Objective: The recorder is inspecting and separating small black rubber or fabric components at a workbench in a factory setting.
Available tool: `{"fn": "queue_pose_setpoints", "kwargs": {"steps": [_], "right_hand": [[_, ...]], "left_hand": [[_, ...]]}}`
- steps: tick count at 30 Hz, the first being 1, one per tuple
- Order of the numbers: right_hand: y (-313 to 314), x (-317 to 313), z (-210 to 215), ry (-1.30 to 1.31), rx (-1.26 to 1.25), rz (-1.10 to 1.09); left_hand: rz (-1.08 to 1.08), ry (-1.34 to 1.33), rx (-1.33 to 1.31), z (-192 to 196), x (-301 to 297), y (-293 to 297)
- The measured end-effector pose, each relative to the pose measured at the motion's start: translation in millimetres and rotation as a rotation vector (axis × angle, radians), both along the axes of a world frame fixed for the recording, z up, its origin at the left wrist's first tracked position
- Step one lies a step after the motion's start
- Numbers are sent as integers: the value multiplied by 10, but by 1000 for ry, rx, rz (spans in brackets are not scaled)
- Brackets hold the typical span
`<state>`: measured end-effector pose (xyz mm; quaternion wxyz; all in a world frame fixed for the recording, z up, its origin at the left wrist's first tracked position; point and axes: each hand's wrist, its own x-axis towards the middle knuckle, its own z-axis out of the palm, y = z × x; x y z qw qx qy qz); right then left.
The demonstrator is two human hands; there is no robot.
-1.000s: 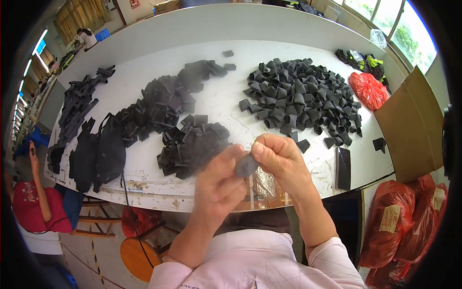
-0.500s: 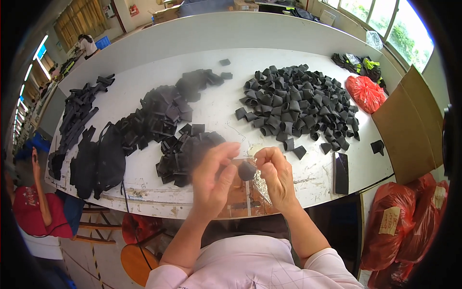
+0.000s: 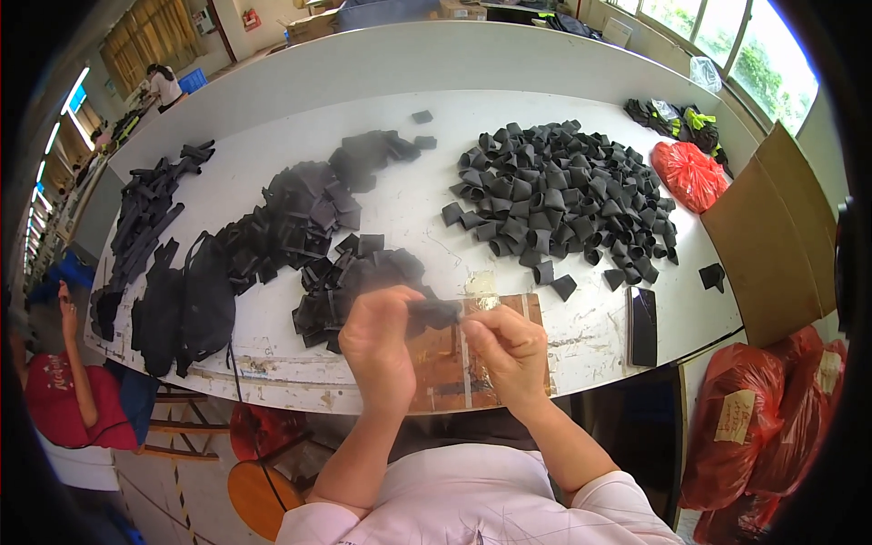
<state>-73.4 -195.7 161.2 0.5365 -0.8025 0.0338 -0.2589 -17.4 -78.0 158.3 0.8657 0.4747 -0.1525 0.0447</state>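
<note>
Between my two hands is a small dark fabric piece [image 3: 436,313], stretched sideways above a brown taped board [image 3: 429,371] at the table's near edge. My left hand [image 3: 380,341] is closed on its left end, and the fingers of my right hand [image 3: 509,350] pinch the right end. Just beyond my left hand lies a heap of flat black fabric pieces [image 3: 313,204], partly hidden by that hand. Farther off to the right spreads a big pile of black fabric loops [image 3: 554,195], several of them standing with open ends.
Long black strips [image 3: 150,209] and a black cloth bag [image 3: 209,295] lie on the left. At right are a dark phone [image 3: 643,327], a red plastic bag [image 3: 690,174] and a cardboard sheet [image 3: 777,241]. Full red sacks [image 3: 740,427] stand below. Another person [image 3: 77,395] is at the left.
My hands were apart, with a dark piece by the right fingers. Now both grip a piece held sideways between them, and my left hand has turned and closed.
</note>
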Motion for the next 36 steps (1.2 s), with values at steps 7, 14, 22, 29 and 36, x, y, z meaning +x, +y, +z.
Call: {"fn": "queue_pose_setpoints", "kwargs": {"steps": [7,14,22,29,36], "right_hand": [[-65,98,245,-139,-92,144],[-115,49,-186,57,356,112],[-245,214,321,-227,-640,150],[-135,197,-248,-297,-468,107],[-215,-76,-194,-152,-161,118]], "left_hand": [[52,-46,104,64,-41,29],[-12,-53,170,2,4,53],[1,137,88,83,-55,49],[-11,-138,288,48,-21,118],[-151,-361,514,186,82,103]]}}
